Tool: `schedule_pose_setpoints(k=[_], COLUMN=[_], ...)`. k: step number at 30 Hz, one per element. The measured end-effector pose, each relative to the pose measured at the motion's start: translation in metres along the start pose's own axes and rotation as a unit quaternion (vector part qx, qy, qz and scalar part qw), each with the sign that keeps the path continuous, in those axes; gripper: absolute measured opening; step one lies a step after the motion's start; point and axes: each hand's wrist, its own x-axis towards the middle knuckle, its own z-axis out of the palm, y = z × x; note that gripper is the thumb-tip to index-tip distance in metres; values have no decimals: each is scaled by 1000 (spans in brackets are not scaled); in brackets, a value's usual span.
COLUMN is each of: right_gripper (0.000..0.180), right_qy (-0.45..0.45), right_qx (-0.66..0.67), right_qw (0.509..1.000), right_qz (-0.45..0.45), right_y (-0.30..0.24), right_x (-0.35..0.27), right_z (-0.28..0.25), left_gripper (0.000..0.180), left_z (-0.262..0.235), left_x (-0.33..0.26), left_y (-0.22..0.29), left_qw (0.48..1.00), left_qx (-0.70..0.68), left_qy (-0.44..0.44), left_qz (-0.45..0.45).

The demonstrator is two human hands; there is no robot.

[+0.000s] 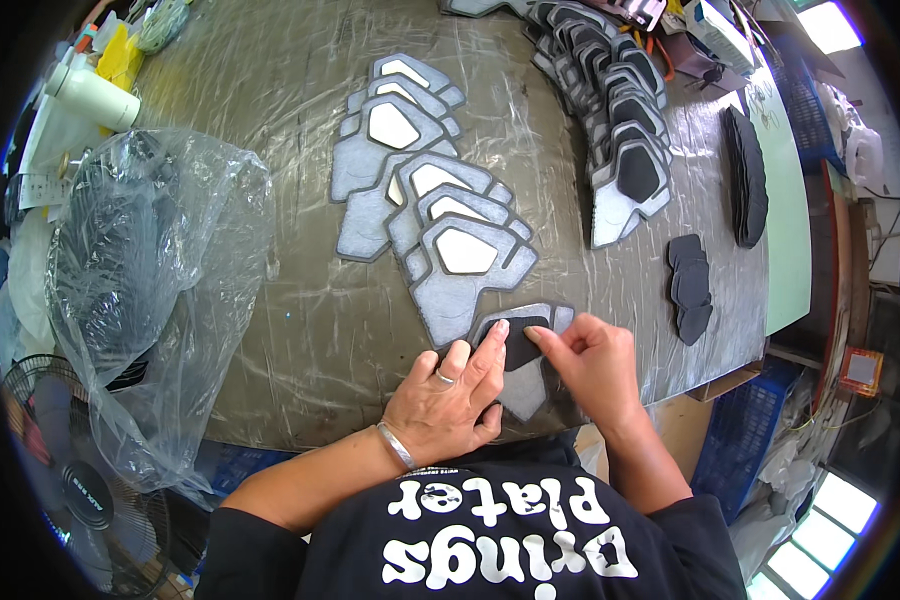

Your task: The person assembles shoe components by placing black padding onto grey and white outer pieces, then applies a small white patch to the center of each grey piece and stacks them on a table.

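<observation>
A person leans over a worktable (300, 340) covered in wrinkled clear plastic, seen from above. Both hands meet at the table's near edge on a grey panel (530, 385) shaped like a shield. A black patch (518, 345) lies on that panel's upper part. The left hand (448, 395), wearing a ring and a bracelet, lies flat and open, its fingertips (500, 328) pressing the patch's left side; it clasps nothing. The right hand (592, 365) pinches the patch's right edge between thumb and forefinger.

Just beyond the panel, farther up the table, overlapping grey panels with white centres (440, 215) fan away from the person. To the right of those, a long curved row of grey panels with black patches (625, 120) runs to the table's far edge. A small pile of loose black patches (690, 285) sits right of the held panel, with a taller black stack (748, 180) beyond it. Left of the panel, near the table's left edge, lies a crumpled clear bag (140, 270), and a fan (60, 440) stands below it.
</observation>
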Motion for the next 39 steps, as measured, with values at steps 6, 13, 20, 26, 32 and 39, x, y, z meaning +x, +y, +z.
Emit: schedule_pose_setpoints(k=[6, 13, 20, 26, 32, 39], right_gripper=[28, 73, 73, 77, 82, 57], right_qy=[88, -164, -169, -166, -127, -29], right_qx=[-206, -345, -366, -327, -309, -250], right_qw=[947, 865, 844, 855, 869, 894], right_qz=[-230, -324, -353, -367, -364, -369], right_y=[2, 16, 22, 25, 32, 20], right_x=[-4, -27, -27, -25, -20, 14], right_z=[0, -12, -16, -17, -13, -14], left_gripper=[66, 67, 73, 75, 76, 74], left_z=[3, -6, -9, -11, -12, -3], left_x=[0, -10, -6, -2, -8, -12], left_y=[0, 5, 4, 8, 14, 17], left_qw=[1000, 999, 998, 997, 995, 995], left_qx=[10, 35, 33, 55, 69, 90], left_qy=[-23, -19, -50, -60, -61, -38], left_qz=[11, -24, -22, -10, -24, -38])
